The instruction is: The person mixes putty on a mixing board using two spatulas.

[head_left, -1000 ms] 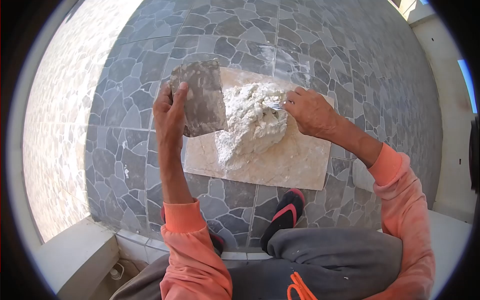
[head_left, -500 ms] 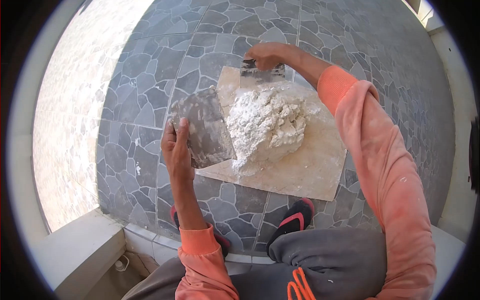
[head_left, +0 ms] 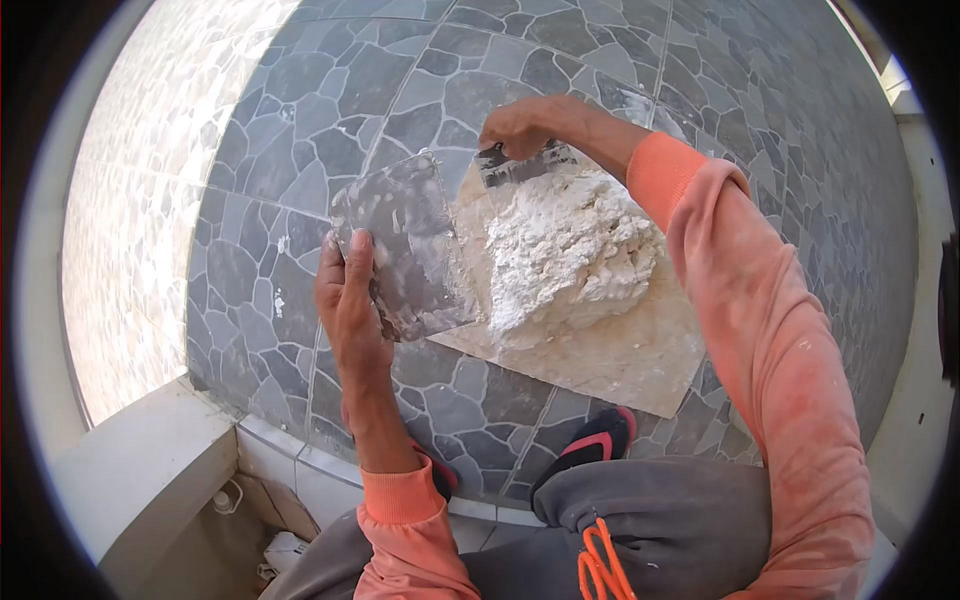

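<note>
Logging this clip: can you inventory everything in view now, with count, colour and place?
grey plate: 1, grey with white smears, in the left hand
scraper: 1, dark grey, in the right hand, at the heap's far side
heap: 1, white, on the board
board: 1, beige, on the floor
floor: 1, grey stone pattern, sunlit at left
ledge: 1, whitish, lower left
small white items: at least 2, lower left, unclear
footwear: 2, black and pinkish-red, below the board
trousers: 1 pair, grey, bottom
drawstring: 1, orange, on the trousers
sleeves: 2, orange, both forearms
left hand: 1, bare, left of centre
right hand: 1, bare, upper centre
</note>
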Demonstrator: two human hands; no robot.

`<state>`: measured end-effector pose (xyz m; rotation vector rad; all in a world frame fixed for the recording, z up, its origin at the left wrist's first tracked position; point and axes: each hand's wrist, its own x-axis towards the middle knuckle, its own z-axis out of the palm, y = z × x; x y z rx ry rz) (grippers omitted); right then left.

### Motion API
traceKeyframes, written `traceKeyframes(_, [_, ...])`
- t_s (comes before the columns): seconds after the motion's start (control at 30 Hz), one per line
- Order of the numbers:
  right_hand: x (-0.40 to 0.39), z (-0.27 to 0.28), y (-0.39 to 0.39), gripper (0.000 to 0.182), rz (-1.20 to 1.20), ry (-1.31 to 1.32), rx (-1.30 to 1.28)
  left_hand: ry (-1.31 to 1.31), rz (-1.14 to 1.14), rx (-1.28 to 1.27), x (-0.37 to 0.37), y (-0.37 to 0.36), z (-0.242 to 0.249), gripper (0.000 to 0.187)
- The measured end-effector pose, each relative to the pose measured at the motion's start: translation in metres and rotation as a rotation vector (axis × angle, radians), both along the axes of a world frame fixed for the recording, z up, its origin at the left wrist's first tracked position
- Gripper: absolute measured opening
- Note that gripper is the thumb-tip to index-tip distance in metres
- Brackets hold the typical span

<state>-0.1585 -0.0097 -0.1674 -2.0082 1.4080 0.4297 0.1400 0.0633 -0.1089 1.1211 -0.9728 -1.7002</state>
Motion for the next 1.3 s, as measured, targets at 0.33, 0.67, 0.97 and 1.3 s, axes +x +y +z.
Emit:
traceKeyframes(0.33, [0.017, 0.047, 0.019, 0.024, 0.191, 0.099, 0.161, 0.048, -0.067, -0.025, -0.007, 0.003, 0.006, 0.026])
traceKeyframes(0.67, [0.017, 0.095, 0.161, 0.03, 0.072, 0.059, -0.197, 0.095, -0.094, -0.034, -0.021, -0.012, 0.004, 0.029])
traceKeyframes(0.97, [0.032, 0.083, 0.255, 0.027, 0.162, 0.166, -0.438, 0.143, -0.118, -0.083, -0.052, -0.016, 0.005, 0.025])
traceKeyframes(1.3, [0.016, 0.128, 0.174, 0.024, -0.067, 0.048, -0.482, 0.169, -0.052, -0.018, -0.037, -0.013, 0.013, 0.028])
